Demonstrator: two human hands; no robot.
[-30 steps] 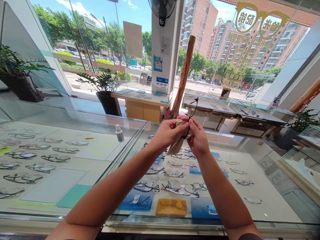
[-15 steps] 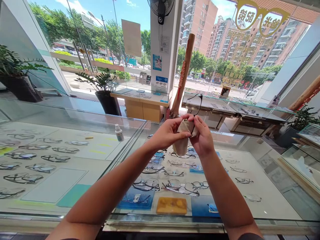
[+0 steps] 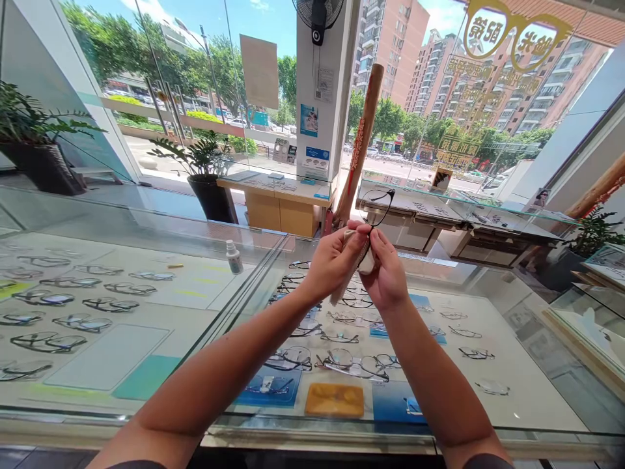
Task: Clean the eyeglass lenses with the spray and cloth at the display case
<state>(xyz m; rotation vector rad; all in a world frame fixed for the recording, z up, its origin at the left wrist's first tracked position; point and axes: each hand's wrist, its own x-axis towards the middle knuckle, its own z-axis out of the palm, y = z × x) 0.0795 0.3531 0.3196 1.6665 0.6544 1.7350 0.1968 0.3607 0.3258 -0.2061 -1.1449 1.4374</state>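
Observation:
Above the glass display case, my two hands meet on one pair of eyeglasses (image 3: 390, 207), with one dark-rimmed lens standing up over my fingertips. The lower part of the frame is hidden by fingers and cloth. My left hand (image 3: 333, 262) is closed, pinching a beige cleaning cloth (image 3: 368, 262) against the glasses. A fold of that cloth hangs below the left hand. My right hand (image 3: 389, 272) is closed too, its thumb and fingers gripping the glasses close to the middle of the frame.
Rows of glasses lie inside the display case (image 3: 532, 384). A small white spray bottle (image 3: 234, 258) stands on its top, left of my hands. An orange-brown case (image 3: 334, 400) lies under the glass. Beyond are potted plants (image 3: 209, 189), a wooden post (image 3: 365, 140) and low counters (image 3: 297, 218).
Both hands have shifted slightly left and the glasses have tilted. My left hand has turned, so the cloth shows narrower and its hanging end has swung left.

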